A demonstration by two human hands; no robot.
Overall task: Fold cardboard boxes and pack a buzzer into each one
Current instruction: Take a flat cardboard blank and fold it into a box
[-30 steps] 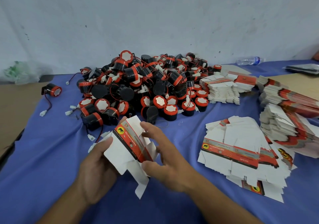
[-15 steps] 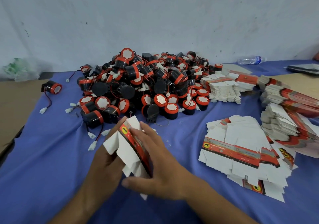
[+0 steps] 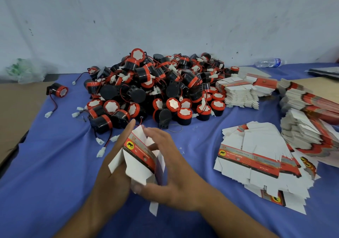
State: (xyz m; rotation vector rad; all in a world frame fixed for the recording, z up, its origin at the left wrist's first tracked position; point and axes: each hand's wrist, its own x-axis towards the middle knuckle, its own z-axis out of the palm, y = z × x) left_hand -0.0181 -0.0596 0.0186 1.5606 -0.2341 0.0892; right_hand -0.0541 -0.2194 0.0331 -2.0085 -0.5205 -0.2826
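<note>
Head view: two bare hands hold one cardboard box [image 3: 140,155] above the blue-covered counter [image 3: 45,164], in front of the buzzer pile [image 3: 156,87].
Cardboard box: white with a red printed band and a yellow elephant badge; partly opened and tilted, with flaps loose at the top, left and bottom.
Left hand [image 3: 111,181]: grip wrapped on the box's left side from behind; forefinger stretched up past the top flap; thumb hidden.
Right hand [image 3: 174,179]: grip pinching the box, fingers curled over its upper right, thumb pressed under its lower end.
Buzzer pile: black drums with red rims and white faces, red and black leads with white plugs, heaped toward the wall.
Lone buzzer [image 3: 57,90]: on its side, left of the pile and well apart from it.
Flat blanks [image 3: 251,155]: fanned stack on the counter, right of the hands; further stacks [image 3: 240,94] behind it and along the right edge.
Water bottle [image 3: 268,62]: lying at the back right of the counter.
Plastic bag [image 3: 25,70]: back left.
</note>
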